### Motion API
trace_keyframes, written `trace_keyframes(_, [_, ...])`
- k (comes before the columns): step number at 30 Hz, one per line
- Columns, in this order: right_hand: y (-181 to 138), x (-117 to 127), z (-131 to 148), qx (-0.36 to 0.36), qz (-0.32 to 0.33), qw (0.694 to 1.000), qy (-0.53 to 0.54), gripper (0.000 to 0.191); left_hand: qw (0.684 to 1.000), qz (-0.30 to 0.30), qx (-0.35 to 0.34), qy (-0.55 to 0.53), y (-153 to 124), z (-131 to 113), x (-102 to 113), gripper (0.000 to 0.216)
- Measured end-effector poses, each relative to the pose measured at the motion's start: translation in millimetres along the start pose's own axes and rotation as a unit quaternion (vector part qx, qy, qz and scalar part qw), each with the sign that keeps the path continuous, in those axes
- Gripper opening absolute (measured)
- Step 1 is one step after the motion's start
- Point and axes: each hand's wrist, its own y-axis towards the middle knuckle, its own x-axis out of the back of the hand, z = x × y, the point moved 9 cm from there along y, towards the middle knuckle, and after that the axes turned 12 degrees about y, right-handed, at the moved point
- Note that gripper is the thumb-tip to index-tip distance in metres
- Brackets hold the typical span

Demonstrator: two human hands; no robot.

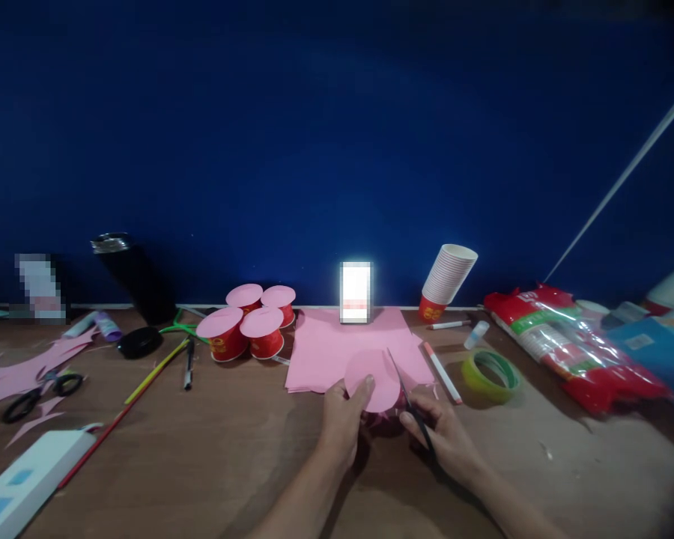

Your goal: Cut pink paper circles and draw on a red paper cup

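Note:
My left hand pinches a rounded piece of pink paper by its left edge, thumb on top. In my right hand is a pair of scissors, its blades pointing up and away along the right edge of the pink piece. Whether the blades are touching the paper I cannot tell. Beneath and behind lies a stack of pink paper sheets. To the left stand several red paper cups, each topped with a pink paper disc.
Right of the stack are an orange-white marker, a tape roll, a leaning stack of paper cups and a red plastic packet. On the left lie other scissors, pink scraps, a power strip and a black bottle.

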Motion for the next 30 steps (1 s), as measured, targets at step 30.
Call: trace_keyframes(30, [2,12,-8,-0.006,-0.095,0.992,0.078,0.039,0.999,-0.004,-0.036,0.010,0,-3,0,0.043])
